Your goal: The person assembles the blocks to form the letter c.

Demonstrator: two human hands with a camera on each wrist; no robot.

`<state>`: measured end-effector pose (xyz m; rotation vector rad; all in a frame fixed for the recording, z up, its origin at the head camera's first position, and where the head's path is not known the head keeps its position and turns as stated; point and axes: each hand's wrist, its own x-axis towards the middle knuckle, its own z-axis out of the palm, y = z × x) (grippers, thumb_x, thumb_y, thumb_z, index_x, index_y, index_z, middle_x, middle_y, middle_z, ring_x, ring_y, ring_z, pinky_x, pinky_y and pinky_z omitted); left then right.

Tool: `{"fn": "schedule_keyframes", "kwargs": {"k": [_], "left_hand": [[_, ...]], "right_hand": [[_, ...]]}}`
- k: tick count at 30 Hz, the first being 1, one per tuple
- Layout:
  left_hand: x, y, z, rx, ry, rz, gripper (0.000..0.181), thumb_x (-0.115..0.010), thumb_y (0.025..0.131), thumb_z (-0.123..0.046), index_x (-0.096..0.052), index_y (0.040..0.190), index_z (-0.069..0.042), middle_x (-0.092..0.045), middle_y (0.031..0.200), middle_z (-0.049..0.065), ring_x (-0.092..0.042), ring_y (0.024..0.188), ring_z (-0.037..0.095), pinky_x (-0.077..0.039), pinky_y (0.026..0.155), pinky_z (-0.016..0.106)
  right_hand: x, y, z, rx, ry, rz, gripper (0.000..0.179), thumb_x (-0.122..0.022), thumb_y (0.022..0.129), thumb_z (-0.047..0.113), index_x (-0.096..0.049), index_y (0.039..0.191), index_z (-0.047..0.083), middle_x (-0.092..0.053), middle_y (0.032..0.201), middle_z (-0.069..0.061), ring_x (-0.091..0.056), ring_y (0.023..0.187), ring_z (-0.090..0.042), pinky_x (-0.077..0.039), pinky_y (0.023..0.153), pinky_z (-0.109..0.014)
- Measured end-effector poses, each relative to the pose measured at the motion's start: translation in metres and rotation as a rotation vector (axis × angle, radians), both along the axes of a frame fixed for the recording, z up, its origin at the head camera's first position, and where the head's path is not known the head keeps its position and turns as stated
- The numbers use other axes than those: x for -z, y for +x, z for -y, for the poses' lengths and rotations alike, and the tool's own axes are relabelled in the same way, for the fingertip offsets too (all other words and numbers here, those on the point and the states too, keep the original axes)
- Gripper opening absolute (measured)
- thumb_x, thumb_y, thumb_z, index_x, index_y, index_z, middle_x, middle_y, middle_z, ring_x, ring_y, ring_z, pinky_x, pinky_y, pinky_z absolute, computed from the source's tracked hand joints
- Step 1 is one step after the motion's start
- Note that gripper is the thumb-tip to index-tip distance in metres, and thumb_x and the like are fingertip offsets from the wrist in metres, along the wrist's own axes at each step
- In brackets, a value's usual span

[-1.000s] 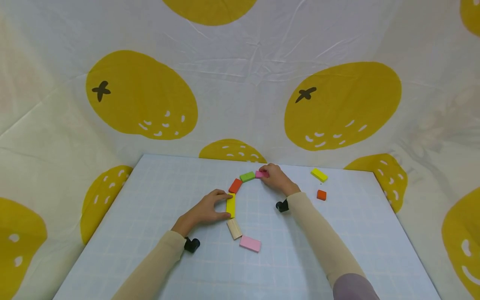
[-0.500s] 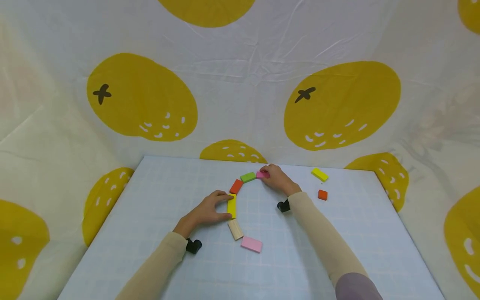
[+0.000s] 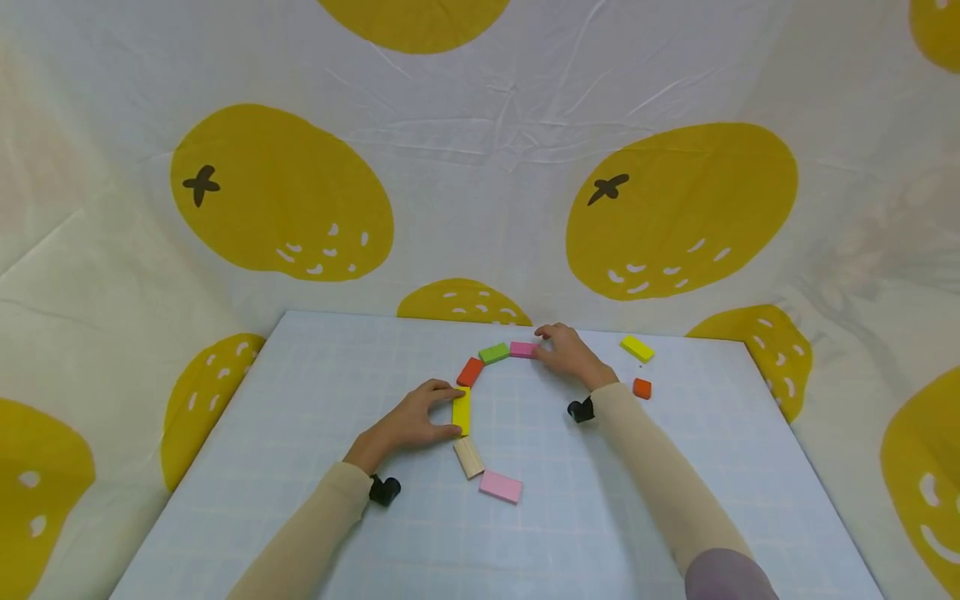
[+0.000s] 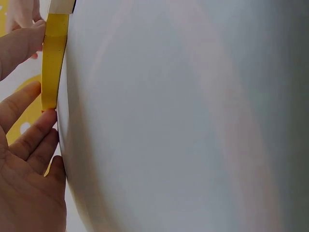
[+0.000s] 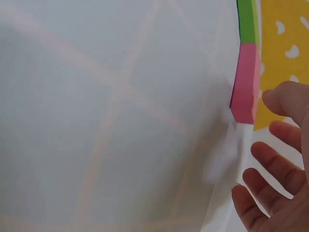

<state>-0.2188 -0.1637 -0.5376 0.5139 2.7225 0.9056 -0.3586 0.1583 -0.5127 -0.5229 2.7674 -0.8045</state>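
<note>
My left hand [image 3: 411,415] holds a flat yellow block [image 3: 461,412] lengthwise, thumb at its near end and a finger at its far end. In the left wrist view the thumb and fingers lie along this yellow block [image 4: 54,60]. My right hand [image 3: 570,357] is beside a dark pink block [image 3: 522,350], its fingers spread and off it, as the right wrist view shows with the pink block [image 5: 246,82]. A green block [image 3: 494,354] and a red block [image 3: 470,372] sit between the pink and yellow ones, forming a curved row.
The curve runs on toward me with a plain wood block [image 3: 468,458] and a light pink block [image 3: 501,487]. To the right lie a yellow block [image 3: 637,348] and a small orange-red block [image 3: 642,388]. A patterned cloth [image 3: 480,167] rises behind the table.
My right hand has let go of the dark pink block and shifted slightly right, fingers parting. The pink block stays at the row's end. The left hand keeps its place on the yellow block.
</note>
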Motion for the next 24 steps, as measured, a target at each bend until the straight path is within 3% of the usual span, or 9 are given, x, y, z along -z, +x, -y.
{"fn": "schedule_keyframes", "kwargs": {"k": [6,15,24], "left_hand": [[-0.001,0.001,0.000,0.010,0.025,-0.007,0.064,-0.079,0.089,-0.044,-0.059,0.146,-0.024,-0.050,0.150,0.010,-0.049,0.136,0.031,-0.043,0.116,0.054],[0.000,-0.001,-0.001,-0.004,0.007,-0.005,0.065,-0.079,0.088,-0.046,-0.058,0.147,-0.025,-0.050,0.150,0.009,-0.049,0.136,0.030,-0.043,0.115,0.054],[-0.002,0.002,-0.001,-0.014,0.027,0.005,0.064,-0.080,0.088,-0.045,-0.060,0.146,-0.025,-0.050,0.149,0.009,-0.049,0.135,0.030,-0.043,0.115,0.054]], "right_hand": [[0.000,0.002,-0.028,0.046,0.012,0.011,0.044,-0.064,0.101,0.027,-0.059,0.139,0.005,-0.057,0.134,-0.019,-0.051,0.126,-0.036,-0.045,0.113,-0.054],[0.004,-0.004,-0.083,0.142,0.021,-0.072,0.043,-0.062,0.102,0.027,-0.060,0.136,0.001,-0.057,0.134,-0.023,-0.051,0.125,-0.041,-0.042,0.113,-0.058],[0.004,0.010,-0.125,0.229,0.016,-0.130,0.046,-0.059,0.101,0.024,-0.059,0.137,-0.004,-0.055,0.133,-0.031,-0.050,0.123,-0.047,-0.041,0.111,-0.063]]}}
